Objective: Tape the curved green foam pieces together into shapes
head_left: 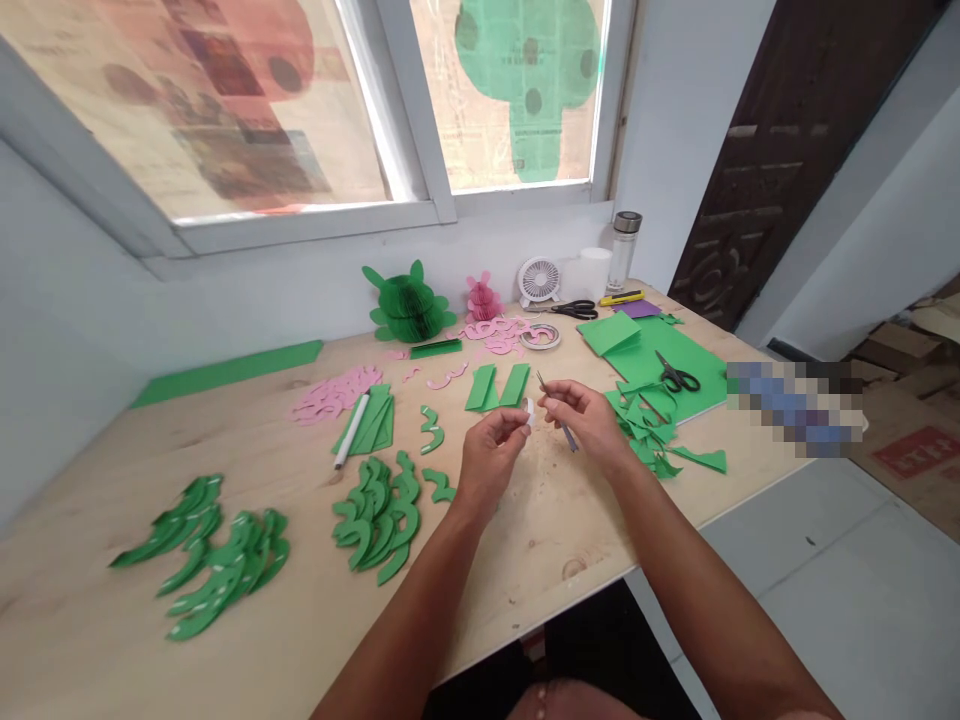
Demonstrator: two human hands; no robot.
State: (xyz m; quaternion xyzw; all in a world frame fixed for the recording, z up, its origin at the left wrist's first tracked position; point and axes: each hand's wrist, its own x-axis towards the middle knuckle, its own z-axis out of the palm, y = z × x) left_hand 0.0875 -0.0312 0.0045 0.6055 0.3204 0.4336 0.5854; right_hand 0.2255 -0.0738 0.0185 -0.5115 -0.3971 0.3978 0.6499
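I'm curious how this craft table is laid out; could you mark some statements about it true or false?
1. The right hand holds tweezers. True.
2. The left hand holds scissors. False: the left hand pinches a small white piece.
3. The pink paper figure stands between the green figure and the white fan. True.
4. The white marker lies on bare wood. False: the marker rests on green paper.

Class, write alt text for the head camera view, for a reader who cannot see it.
At a wooden table, a left hand pinches a small white piece beside a right hand holding a slim pointed tool. Wavy green paper cutouts and pink ones lie around, with a green paper figure and small fan behind.
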